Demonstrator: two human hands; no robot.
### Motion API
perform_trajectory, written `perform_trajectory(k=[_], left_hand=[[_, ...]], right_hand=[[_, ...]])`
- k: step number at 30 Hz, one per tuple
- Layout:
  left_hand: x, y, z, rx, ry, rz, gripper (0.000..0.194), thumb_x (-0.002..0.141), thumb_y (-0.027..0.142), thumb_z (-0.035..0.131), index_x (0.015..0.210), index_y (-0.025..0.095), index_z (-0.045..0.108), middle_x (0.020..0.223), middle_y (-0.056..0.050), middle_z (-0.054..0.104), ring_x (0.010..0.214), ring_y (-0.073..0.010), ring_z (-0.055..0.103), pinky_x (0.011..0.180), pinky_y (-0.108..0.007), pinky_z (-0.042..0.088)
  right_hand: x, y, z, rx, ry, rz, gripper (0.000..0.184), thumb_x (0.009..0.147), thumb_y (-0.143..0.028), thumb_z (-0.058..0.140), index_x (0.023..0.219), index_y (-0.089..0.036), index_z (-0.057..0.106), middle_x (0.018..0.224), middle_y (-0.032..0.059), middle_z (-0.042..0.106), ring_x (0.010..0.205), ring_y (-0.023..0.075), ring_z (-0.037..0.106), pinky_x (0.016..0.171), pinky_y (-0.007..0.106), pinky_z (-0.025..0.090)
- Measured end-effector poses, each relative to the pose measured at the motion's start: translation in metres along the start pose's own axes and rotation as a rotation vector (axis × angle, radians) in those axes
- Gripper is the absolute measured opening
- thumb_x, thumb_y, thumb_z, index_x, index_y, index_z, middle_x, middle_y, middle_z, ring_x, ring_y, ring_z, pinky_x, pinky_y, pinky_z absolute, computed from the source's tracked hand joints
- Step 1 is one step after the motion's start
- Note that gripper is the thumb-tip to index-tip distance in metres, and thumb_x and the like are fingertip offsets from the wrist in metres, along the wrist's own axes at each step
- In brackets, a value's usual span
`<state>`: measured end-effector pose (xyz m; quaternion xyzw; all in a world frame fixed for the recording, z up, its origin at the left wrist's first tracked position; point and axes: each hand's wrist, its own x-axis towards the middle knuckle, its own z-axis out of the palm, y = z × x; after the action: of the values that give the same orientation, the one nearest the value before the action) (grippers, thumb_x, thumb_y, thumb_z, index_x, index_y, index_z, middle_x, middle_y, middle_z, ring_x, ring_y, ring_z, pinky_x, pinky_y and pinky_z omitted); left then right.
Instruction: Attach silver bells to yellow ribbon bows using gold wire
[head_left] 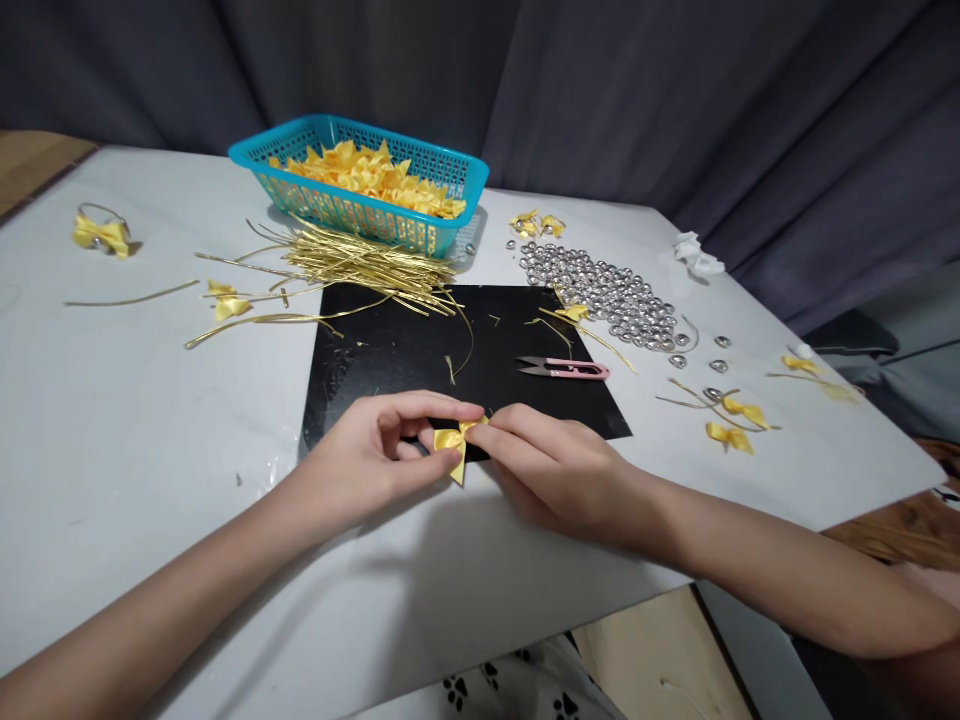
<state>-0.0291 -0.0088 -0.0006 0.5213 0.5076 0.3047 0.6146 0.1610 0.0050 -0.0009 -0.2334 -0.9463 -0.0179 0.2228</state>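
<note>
Both my hands meet at the near edge of a black mat (pixel 420 350) on the white table (pixel 135 430). My left hand (pixel 375 455) pinches a small yellow ribbon bow (pixel 452 443) between thumb and fingers. My right hand (pixel 551 470) is closed on the bow's right side, fingertips pressed together on it. A thin gold wire seems to run through the bow. Pink thread snips (pixel 566 369) lie on the mat just beyond my right hand.
A blue basket (pixel 360 215) full of yellow bows stands at the back, with a bundle of gold wires (pixel 360 265) in front. Silver beads (pixel 607 295) are heaped at the right. Finished bows (pixel 731 422) lie near the right edge, others at the left (pixel 101 232).
</note>
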Motion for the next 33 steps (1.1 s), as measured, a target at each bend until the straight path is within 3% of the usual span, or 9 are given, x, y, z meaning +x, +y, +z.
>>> perform_trajectory(k=[3,7,13,20,24,30,33], left_hand=[[0.001,0.000,0.000,-0.003,-0.006,-0.010,0.035,0.065,0.026,0.068,0.099,0.015,0.068,0.079,-0.005,0.066,0.063,-0.0124,0.058,0.052,-0.020,0.047],[0.002,-0.002,-0.003,-0.046,-0.013,-0.035,0.037,0.067,0.026,0.068,0.102,0.016,0.067,0.080,-0.004,0.066,0.064,-0.0121,0.059,0.054,-0.021,0.047],[0.000,-0.003,-0.003,-0.063,-0.028,-0.040,0.035,0.068,0.026,0.068,0.102,0.017,0.068,0.083,-0.005,0.066,0.067,-0.0129,0.060,0.055,-0.021,0.048],[0.000,-0.002,-0.002,-0.062,-0.021,-0.070,0.037,0.067,0.026,0.069,0.103,0.016,0.067,0.074,-0.002,0.064,0.056,-0.0092,0.056,0.048,-0.018,0.043],[0.000,-0.002,-0.003,-0.072,-0.017,-0.071,0.036,0.067,0.026,0.068,0.103,0.017,0.068,0.069,-0.002,0.064,0.055,-0.0098,0.056,0.047,-0.018,0.043],[0.000,-0.004,0.001,0.009,0.044,0.004,0.028,0.067,0.026,0.070,0.095,0.022,0.072,0.086,-0.004,0.069,0.056,-0.0082,0.056,0.046,-0.016,0.042],[-0.003,-0.003,0.006,0.047,0.106,0.089,0.022,0.067,0.024,0.069,0.089,0.021,0.073,0.091,-0.004,0.071,0.051,-0.0054,0.052,0.042,-0.014,0.040]], right_hand=[[0.001,0.001,0.000,0.066,0.001,0.053,0.019,0.085,-0.008,0.041,0.087,-0.011,0.060,0.079,0.0040,0.058,0.067,0.0065,0.052,0.051,0.016,0.039],[0.003,0.004,0.003,0.219,0.103,0.119,0.017,0.087,-0.011,0.043,0.092,-0.010,0.059,0.080,0.0046,0.060,0.068,0.0066,0.055,0.058,0.016,0.044],[0.003,0.006,0.003,0.255,0.124,0.103,0.013,0.085,-0.013,0.047,0.087,-0.010,0.059,0.075,0.0043,0.060,0.064,0.0068,0.053,0.053,0.016,0.043],[0.000,0.005,0.003,0.086,0.143,0.041,0.011,0.083,-0.012,0.049,0.080,-0.013,0.059,0.074,0.0011,0.062,0.065,0.0052,0.055,0.047,0.016,0.035],[-0.002,0.001,0.003,-0.030,0.075,0.005,0.014,0.084,-0.013,0.045,0.075,-0.013,0.056,0.065,-0.0002,0.057,0.056,0.0062,0.049,0.047,0.020,0.031],[-0.002,-0.004,0.003,-0.125,0.089,-0.111,0.017,0.084,-0.014,0.044,0.068,-0.015,0.049,0.057,-0.0021,0.050,0.049,0.0076,0.040,0.046,0.022,0.027],[-0.001,-0.007,0.005,-0.179,0.122,-0.074,0.020,0.084,-0.016,0.045,0.064,-0.016,0.047,0.052,-0.0030,0.045,0.046,0.0079,0.037,0.045,0.023,0.026]])
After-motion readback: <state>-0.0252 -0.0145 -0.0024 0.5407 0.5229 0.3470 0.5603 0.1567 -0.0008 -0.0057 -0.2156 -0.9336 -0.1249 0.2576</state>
